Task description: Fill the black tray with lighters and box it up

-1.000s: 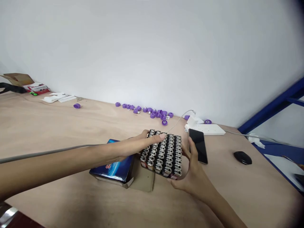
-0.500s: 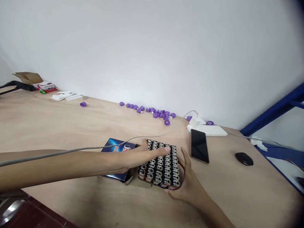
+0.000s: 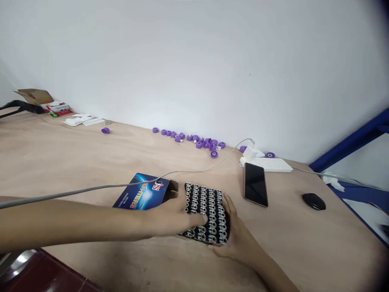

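Rows of lighters with metal tops stand packed in a block at the lower middle. My left hand lies across the block's left side, its thumb over the tops and its other fingers largely hidden. Around the right side curves my right hand, its fingers at the far right corner and its thumb at the near edge. Both hands hold the block. Just left of it is a blue printed box with an open end, partly covered by my left hand and forearm.
A grey cable crosses above my left forearm. To the right are a phone, a power strip and a black mouse. Several purple caps lie along the wall. Papers lie at the far left.
My left hand has slid toward me along the block, and more of the blue box shows. The fingers of my right hand have closed in against the block's right side.
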A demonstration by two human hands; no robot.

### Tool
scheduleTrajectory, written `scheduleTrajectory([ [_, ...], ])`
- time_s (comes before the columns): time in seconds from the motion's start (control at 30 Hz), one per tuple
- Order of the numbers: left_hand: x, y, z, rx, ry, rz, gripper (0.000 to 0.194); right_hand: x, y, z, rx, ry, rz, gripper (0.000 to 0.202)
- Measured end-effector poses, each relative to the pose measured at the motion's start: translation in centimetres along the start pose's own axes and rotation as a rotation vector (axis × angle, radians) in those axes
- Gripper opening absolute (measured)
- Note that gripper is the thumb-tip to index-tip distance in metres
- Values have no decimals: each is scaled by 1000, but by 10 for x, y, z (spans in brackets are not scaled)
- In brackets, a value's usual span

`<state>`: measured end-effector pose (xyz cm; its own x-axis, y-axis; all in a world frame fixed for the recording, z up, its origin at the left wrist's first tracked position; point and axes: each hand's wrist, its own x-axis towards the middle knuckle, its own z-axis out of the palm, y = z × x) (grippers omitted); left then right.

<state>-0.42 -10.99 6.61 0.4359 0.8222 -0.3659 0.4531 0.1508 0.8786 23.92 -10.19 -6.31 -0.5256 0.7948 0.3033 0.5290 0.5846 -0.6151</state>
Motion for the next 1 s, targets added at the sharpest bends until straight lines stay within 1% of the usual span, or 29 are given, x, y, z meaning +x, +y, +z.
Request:
scheduleTrajectory([
  [0.03,-12,-2,0,139,-31,2,85,0,0,1,-1,5,2,136],
  [0.07,-25,-4,-2,293,-14,88,86,-1,1,1,3,8,9,135],
  [0.1,-38,-8,-4,443,36,201,90,-2,1,2,12,8,22,134],
  [0.13,-50,-12,-8,583,75,284,89,-2,2,2,21,5,35,133],
  [0.17,-61,-18,-14,704,98,366,82,-2,2,2,27,-2,45,133],
  [0.23,-76,-31,-27,865,247,516,74,-3,2,1,33,-26,64,133],
  [0.3,-81,-44,-40,941,359,587,66,-3,2,-1,37,-55,87,133],
  [0.33,-81,-49,-45,957,360,590,63,-3,1,-2,41,-76,102,134],
  [0.4,-77,-57,-49,974,298,546,60,-4,0,-4,48,-112,135,135],
  [0.5,-69,-58,-45,999,155,467,52,-3,-1,-5,56,-132,177,135],
  [0.57,-65,-54,-40,1001,98,454,54,-3,-1,-5,63,-128,187,133],
  [0.63,-65,-50,-38,980,70,464,59,-3,0,-4,67,-127,187,133],
  [0.67,-65,-49,-38,967,61,472,58,-3,0,-3,67,-127,186,134],
  [0.77,-68,-51,-39,962,50,499,47,-4,1,-3,61,-124,187,134],
  [0.9,-69,-61,-40,981,58,551,39,-5,1,-4,55,-115,178,133],
  [1.0,-69,-63,-38,1002,23,528,37,-5,1,-5,43,-105,179,133],
])
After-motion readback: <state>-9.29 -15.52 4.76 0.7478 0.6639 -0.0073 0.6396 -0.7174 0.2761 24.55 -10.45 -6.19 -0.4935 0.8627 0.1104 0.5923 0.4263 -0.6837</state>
